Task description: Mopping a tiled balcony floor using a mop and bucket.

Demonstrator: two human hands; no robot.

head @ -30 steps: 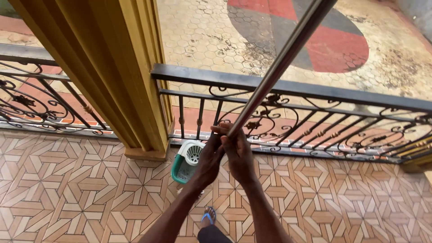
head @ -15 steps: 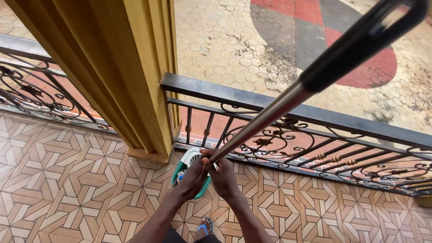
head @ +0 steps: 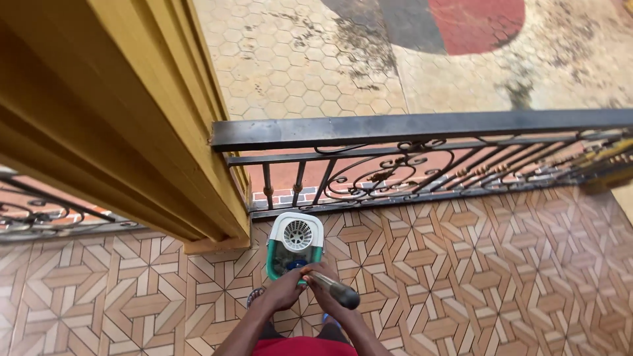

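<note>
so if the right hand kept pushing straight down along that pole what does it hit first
Most likely the mop bucket: the right hand grips the pole, which points down into the green-and-white bucket's open part just ahead. Depth is hard to judge from above.

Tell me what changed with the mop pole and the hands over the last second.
The mop handle swung from slanting up toward the right, across the railing, to pointing almost straight at the camera, its dark end foremost. Both the left hand and right hand kept their grip on it and dropped lower, right above the green and white mop bucket. Bucket, yellow pillar and black railing stayed put.
</note>
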